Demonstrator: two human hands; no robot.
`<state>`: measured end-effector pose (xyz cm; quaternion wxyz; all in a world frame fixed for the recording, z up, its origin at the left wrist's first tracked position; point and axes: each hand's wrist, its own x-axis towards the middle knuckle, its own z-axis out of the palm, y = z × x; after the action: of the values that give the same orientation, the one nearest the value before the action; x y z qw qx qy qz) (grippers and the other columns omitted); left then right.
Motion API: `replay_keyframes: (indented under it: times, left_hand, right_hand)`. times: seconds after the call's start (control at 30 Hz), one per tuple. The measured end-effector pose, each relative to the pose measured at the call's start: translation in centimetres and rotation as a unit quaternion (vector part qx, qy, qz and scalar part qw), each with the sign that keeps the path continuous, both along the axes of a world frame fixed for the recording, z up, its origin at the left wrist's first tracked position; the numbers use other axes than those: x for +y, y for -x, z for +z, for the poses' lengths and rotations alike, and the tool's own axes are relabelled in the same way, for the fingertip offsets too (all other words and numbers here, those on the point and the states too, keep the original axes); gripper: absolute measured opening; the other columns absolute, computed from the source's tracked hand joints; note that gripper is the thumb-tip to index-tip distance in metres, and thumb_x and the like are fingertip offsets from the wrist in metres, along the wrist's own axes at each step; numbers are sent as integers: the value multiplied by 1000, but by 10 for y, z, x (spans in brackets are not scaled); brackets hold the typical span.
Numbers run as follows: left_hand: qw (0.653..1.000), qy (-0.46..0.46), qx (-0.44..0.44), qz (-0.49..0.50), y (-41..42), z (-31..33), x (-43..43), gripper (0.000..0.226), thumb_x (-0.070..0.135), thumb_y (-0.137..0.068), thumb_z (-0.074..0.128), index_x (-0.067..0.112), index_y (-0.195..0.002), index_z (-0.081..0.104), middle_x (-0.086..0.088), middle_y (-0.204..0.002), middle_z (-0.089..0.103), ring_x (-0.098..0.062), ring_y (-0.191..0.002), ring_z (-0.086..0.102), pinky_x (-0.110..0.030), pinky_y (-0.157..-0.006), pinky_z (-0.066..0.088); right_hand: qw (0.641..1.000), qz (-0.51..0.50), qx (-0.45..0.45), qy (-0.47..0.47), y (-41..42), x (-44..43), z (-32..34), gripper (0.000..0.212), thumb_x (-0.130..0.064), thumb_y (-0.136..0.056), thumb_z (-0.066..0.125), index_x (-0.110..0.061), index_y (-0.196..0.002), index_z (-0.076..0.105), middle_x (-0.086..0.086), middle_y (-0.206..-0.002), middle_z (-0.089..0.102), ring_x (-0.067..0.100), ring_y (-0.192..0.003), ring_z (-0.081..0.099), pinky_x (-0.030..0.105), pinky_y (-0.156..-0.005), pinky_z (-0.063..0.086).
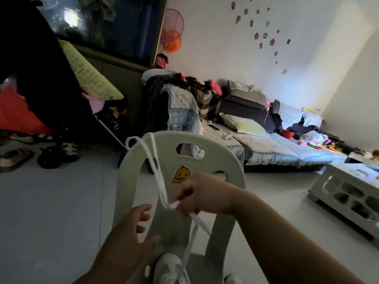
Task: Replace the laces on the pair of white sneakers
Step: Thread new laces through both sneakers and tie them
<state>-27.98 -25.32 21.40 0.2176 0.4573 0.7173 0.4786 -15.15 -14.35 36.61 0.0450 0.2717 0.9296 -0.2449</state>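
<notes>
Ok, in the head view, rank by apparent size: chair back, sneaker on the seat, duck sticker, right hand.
Largest: chair back.
Then right hand and sneaker: similar, and the frame edge crops the sneaker, so unranked.
Smallest: duck sticker.

The room is dim, and a grey cast lies over the near floor (51,201). The brightest light falls far right, where the wall (307,74) and the bedding (287,148) glow bluish-white. The far left sinks into near-black shadow, with a pale glare on the dark glass (69,17). The lace (189,242) and the right hand (205,193) pinching it are softly blurred. Straight edges lean and bow towards the frame's sides.
</notes>
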Motion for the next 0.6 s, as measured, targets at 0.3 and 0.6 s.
replay_keyframes:
  times: [0.3, 0.6]
  left_hand:
    - [988, 6, -134, -80, -22, -10, -2, 95, -2, -81, 68, 43, -142, 9, 6, -128, 49, -9, -101, 57, -20, -73, 47]
    - [927, 19, -375, -10, -38, -13, 12, 42, 2, -93, 53, 33, -121, 46, -6, -98, 68, -18, -75, 67, -30, -66, 53]
  right_hand:
    - [991, 16, -100, 84, -38, -24, -92, 26, -21, -93, 57, -12, -117, 62, 7, -114, 64, 10, -92, 56, 32, -93, 47]
    - [984, -99, 4, 148, -58, -10, -161, 24, -34, -86, 66, -28, -109, 69, -12, -95, 67, 3, -85, 63, 17, -79, 49]
